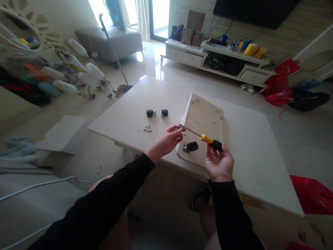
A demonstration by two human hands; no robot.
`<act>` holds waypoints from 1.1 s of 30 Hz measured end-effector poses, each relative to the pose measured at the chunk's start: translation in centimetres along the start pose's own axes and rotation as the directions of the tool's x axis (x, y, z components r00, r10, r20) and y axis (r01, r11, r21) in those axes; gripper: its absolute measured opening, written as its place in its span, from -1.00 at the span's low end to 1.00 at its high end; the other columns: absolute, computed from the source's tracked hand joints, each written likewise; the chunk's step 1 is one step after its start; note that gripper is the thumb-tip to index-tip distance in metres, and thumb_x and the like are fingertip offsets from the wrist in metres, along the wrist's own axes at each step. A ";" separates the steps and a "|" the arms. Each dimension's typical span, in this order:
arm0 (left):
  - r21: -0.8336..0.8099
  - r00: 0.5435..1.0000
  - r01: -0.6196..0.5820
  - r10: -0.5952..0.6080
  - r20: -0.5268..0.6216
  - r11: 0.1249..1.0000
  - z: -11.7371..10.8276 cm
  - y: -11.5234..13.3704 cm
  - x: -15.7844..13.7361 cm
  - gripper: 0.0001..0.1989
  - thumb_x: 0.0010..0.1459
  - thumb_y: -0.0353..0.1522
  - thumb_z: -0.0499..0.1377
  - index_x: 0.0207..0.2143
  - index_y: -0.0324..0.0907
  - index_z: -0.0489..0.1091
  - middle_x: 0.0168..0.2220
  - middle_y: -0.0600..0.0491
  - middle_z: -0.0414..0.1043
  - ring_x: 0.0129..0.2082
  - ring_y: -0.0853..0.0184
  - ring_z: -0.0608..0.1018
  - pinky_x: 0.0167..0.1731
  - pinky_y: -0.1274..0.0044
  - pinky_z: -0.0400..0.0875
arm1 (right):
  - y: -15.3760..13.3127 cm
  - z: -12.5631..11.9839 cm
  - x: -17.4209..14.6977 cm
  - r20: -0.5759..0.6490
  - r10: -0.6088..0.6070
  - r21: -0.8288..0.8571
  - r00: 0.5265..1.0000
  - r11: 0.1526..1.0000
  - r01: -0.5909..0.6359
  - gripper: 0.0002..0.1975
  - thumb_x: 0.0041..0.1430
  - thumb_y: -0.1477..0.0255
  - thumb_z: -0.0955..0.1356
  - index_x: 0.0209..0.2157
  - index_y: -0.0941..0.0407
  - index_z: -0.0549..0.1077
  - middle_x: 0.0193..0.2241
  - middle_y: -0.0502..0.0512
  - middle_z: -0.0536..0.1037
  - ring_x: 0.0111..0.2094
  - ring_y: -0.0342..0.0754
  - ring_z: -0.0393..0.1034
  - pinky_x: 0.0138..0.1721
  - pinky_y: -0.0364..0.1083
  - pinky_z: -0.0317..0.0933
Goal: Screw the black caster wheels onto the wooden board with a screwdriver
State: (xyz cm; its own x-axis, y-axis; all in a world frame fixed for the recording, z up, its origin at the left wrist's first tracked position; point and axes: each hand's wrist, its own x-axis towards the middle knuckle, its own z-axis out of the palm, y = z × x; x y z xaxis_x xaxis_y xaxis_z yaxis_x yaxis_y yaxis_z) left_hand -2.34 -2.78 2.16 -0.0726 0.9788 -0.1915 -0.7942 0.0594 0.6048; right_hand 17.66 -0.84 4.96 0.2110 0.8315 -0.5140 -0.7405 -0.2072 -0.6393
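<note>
My right hand (221, 163) grips a screwdriver (206, 139) by its black and yellow handle, the shaft pointing left. At the tip end, the thumb and fingers of my left hand (173, 135) are pinched together; whatever they hold is too small to make out. Below the screwdriver lies a beige plastic board (203, 114), with screw holes near its corners. One black caster (191, 146) sits on the board's near left corner. Left of the board, a second caster (150, 113) and a third caster (164, 113) rest on the table beside several small screws (147, 129).
The white table (117, 121) stands in front of me. A red stool (312, 194) is at its right, and a white box (63, 133) lies on the floor at left. A long low TV cabinet (187, 58) runs along the far wall, with a grey bench (111, 41) farther left.
</note>
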 end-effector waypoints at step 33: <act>-0.036 1.000 -0.016 0.016 0.000 0.999 0.1 0.4 0.0 -0.60 -0.13 -0.36 0.61 -0.29 -0.21 0.53 -0.30 0.09 0.59 -0.45 0.52 0.52 -0.35 0.62 0.40 | -0.5 0.9 -1.0 -0.104 0.046 0.026 0.994 0.999 -0.043 -0.88 0.40 0.45 0.35 -0.29 0.13 0.44 -0.32 -0.01 0.58 -0.26 -0.19 0.54 -0.30 -0.18 0.61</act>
State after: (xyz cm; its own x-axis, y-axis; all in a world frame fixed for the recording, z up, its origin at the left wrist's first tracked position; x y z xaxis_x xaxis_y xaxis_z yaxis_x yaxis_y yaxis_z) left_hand -2.62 -2.73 2.51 -0.0856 0.9796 -0.1819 -0.8138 0.0365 0.5800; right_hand 17.25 -1.08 6.31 0.2422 0.7630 -0.5993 -0.7652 -0.2295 -0.6015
